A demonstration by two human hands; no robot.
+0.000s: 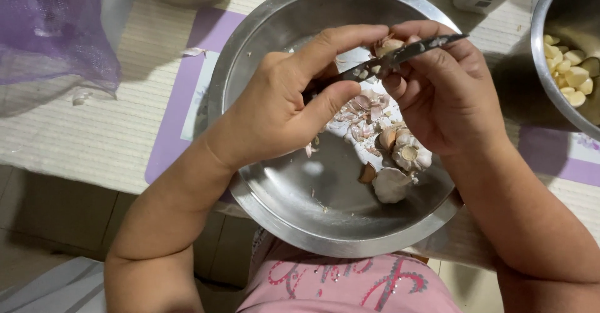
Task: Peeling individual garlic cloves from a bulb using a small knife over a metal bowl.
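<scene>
Holding: we grip a small knife (400, 55) in our left hand (281, 103), fingers clenched round its dark handle, the blade running toward the upper right of the frame.
Right hand (447, 88): we pinch a garlic clove (389, 45) between thumb and fingertips, top centre of the frame, the blade lying against it.
Below our hands: a wide steel bowl (281, 206) fills the middle of the frame, with papery garlic skins (365, 110) and a piece of garlic bulb (411, 153) in its right half.
Right edge: a second steel bowl (542, 31) with peeled cloves (569, 72).
Upper left: a purple mesh bag (53, 31) on the pale table mat (94, 135).
</scene>
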